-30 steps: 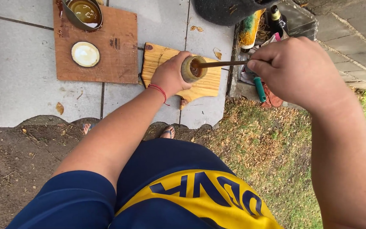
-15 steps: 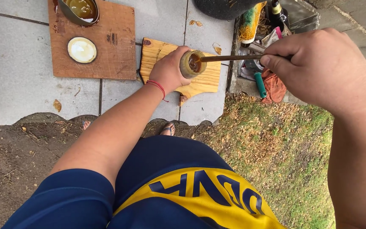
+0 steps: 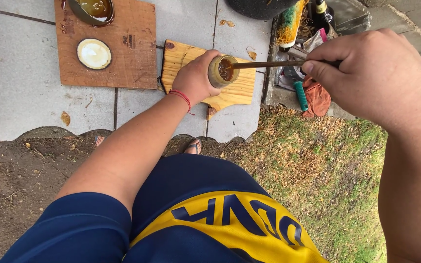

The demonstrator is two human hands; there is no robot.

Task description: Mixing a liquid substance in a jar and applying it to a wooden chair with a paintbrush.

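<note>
- The left hand (image 3: pixel 196 78) is wrapped around a small open jar (image 3: pixel 222 71), holding it up above a pale wooden board (image 3: pixel 237 90) that lies on the paving slabs (image 3: pixel 20 83).
- The right hand (image 3: pixel 371 78) pinches the handle of a thin brush (image 3: pixel 269 64) between thumb and fingers; its far end dips into the mouth of the jar.
- The jar shows a dark brown liquid inside, so the brush looks to be loading or stirring, not yet spreading anything.
- The pale board looks bare and dry where it shows; by that, any coating of it is not yet begun.
- On a darker brown board (image 3: pixel 123 53) to the left lie a round white lid (image 3: pixel 94 53) and, at the top edge, a metal bowl (image 3: pixel 91 9) with amber liquid in it.
- A green-handled tool (image 3: pixel 300 95) and an orange rag (image 3: pixel 317 100) lie by the slab's edge, near the dry grass (image 3: pixel 317 160), untouched.
</note>
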